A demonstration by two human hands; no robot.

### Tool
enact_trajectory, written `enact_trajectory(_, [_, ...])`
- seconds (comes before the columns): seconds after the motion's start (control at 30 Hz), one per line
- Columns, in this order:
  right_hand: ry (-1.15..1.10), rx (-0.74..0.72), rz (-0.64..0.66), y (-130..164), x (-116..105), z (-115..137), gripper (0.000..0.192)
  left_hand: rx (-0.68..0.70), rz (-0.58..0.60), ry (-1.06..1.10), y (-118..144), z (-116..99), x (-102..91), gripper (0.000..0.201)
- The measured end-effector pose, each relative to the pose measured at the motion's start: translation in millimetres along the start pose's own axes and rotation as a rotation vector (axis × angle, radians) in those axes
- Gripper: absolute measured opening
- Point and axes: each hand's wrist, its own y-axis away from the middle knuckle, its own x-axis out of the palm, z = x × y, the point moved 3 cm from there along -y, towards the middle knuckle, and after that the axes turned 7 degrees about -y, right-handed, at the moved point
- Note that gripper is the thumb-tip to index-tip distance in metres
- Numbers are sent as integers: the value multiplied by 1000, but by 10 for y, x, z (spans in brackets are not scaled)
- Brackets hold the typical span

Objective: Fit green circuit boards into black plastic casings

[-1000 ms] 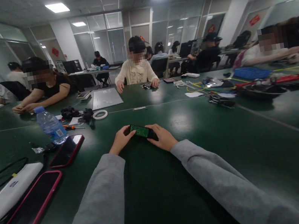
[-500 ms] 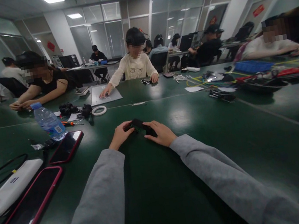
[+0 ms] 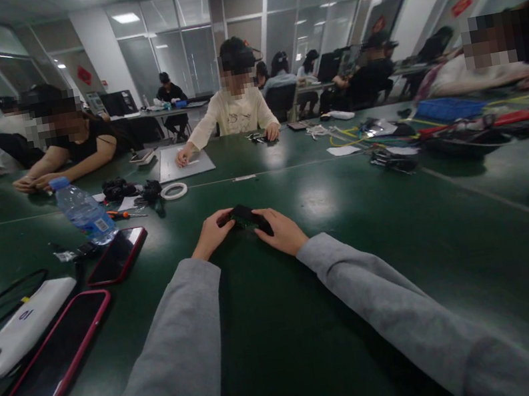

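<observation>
Between my two hands is a small black boxy device (image 3: 243, 215), held just over the green table (image 3: 265, 292). A patch of green, like a circuit board, shows on its near side. My left hand (image 3: 214, 233) grips its left end, thumb along the near edge. The fingers of my right hand (image 3: 280, 228) are closed round the right end. What exactly the device is I cannot make out, and its far side is hidden by my fingers.
Left of my arms lie two red-cased phones (image 3: 60, 354), a white power bank (image 3: 22, 326) with cables, and a water bottle (image 3: 84, 211). Beyond are a tape roll (image 3: 174, 191) and an orange screwdriver (image 3: 126, 214). A blue tray (image 3: 450, 108) stands right. A co-worker (image 3: 241, 104) sits opposite.
My right hand has closed more round the device's right end, and the device has turned slightly. The view has tilted down a little. Opposite, the co-worker's hand on the white board has drawn together.
</observation>
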Motion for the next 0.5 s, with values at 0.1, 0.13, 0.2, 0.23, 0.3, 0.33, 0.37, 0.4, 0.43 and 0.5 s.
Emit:
enact_trajectory(0.1, [2, -5, -16, 5, -11, 4, 48, -4, 0, -21, 5, -17, 4, 39])
enact_trajectory(0.13, [2, -8, -22, 7, -16, 8, 47, -7, -1, -27, 9, -26, 3, 39])
enact_trajectory(0.2, [0, -7, -27, 9, -22, 13, 47, -11, -8, -39, 19, -48, -1, 39])
enact_trajectory(0.23, [-1, -3, -26, 9, -23, 13, 47, -11, -9, -46, 24, -62, -3, 39])
enact_trajectory(0.3, [-1, 5, -25, 7, -23, 7, 47, -9, -10, -64, 35, -91, -8, 38])
enact_trajectory(0.33, [0, 7, -25, 5, -23, 3, 47, -8, -9, -76, 39, -104, -9, 37])
enact_trajectory(0.37, [0, 7, -24, 3, -22, -1, 47, -10, -11, -90, 43, -117, -12, 37])
enact_trajectory(0.4, [0, 6, -24, 2, -23, -4, 47, -11, -14, -105, 45, -128, -15, 36])
enact_trajectory(0.43, [0, 5, -23, 0, -23, -6, 47, -12, -19, -121, 47, -138, -18, 35])
enact_trajectory(0.5, [-3, 8, -17, -2, -26, -8, 47, -9, -28, -152, 49, -157, -24, 34])
